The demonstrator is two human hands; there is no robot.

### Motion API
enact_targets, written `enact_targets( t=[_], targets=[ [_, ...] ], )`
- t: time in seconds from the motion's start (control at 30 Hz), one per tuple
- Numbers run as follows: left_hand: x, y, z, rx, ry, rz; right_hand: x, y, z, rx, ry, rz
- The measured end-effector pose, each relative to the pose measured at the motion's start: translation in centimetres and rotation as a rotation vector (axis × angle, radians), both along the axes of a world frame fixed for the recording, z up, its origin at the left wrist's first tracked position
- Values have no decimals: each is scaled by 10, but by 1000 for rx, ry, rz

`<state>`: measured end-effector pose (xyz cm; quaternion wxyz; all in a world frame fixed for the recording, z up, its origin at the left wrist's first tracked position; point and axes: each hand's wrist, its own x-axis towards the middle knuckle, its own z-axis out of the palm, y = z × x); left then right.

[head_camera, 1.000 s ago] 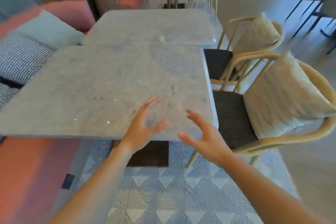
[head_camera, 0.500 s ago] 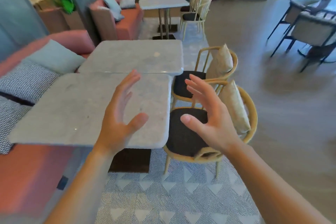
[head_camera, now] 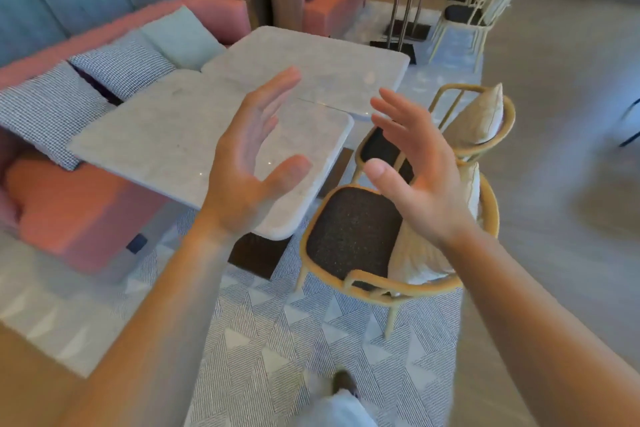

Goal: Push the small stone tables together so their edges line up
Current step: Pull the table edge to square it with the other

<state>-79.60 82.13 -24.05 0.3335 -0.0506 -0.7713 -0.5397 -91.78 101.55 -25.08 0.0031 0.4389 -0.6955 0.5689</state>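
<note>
Both hands, left hand point(head_camera: 242, 163) and right hand point(head_camera: 419, 170), are hovering spread, gripping nothing. We are judging near stone table point(head_camera: 166, 149) heavy, rigid; push low on its edge.

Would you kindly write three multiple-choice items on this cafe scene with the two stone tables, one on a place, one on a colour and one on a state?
1. Where does the near wooden chair stand relative to the near stone table?
A. On its right side
B. On its left side
C. On top of it

2. What colour is the sofa beside the tables?
A. Green
B. Pink
C. Black

3. What are the left hand and right hand doing?
A. Gripping the table edge
B. Holding a cushion
C. Open in the air, holding nothing

Answers:
1. A, since the chair's dark seat sits by the table's right edge.
2. B, as its arm and front are salmon pink.
3. C, because both palms are spread, raised in front of the near table and the far stone table, with nothing in them.
</note>
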Motion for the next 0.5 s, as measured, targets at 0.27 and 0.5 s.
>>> enact_targets(
  t=[0.27, 0.5],
  targets=[
    [-91, 52, -30, 45, -8, 54, -102, 35, -18, 74, 18, 118],
    [-157, 92, -24, 52, -57, 137, -184, 65, -22, 38, -3, 219]
  ],
)
